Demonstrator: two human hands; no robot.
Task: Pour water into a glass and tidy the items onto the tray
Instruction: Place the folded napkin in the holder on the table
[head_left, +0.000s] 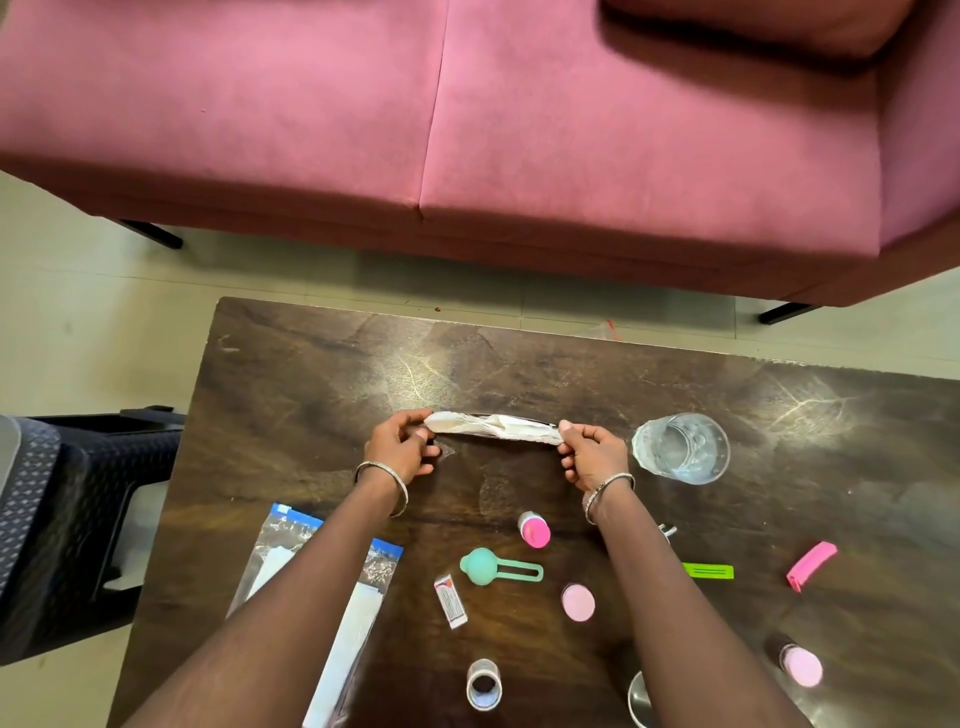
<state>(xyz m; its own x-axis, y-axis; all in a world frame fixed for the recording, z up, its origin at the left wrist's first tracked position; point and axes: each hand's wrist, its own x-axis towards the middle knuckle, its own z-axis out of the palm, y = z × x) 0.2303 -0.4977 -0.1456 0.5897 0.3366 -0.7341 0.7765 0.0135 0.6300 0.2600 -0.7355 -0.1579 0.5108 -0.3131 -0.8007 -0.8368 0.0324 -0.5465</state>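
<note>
My left hand (400, 451) and my right hand (589, 453) each grip one end of a flat white thing (493, 427) held just above the dark wooden table (311, 395). It is seen edge-on with a thin dark rim, so I cannot tell whether it is a tray. To the right of my right hand stands a clear glass (680, 449) with water in it. Nearer to me lie a pink-capped vial (535, 530), a teal scoop (493, 567), a small box (450, 601) and a pink lid (577, 603).
A plastic bag (322, 597) lies under my left forearm. A green clip (707, 571), a pink clip (810, 565), a pink-capped bottle (797, 662), a small jar (484, 685) and a metal vessel's rim (639, 699) sit at the near right. Pink sofa (467, 130) beyond; black chair (78, 509) left.
</note>
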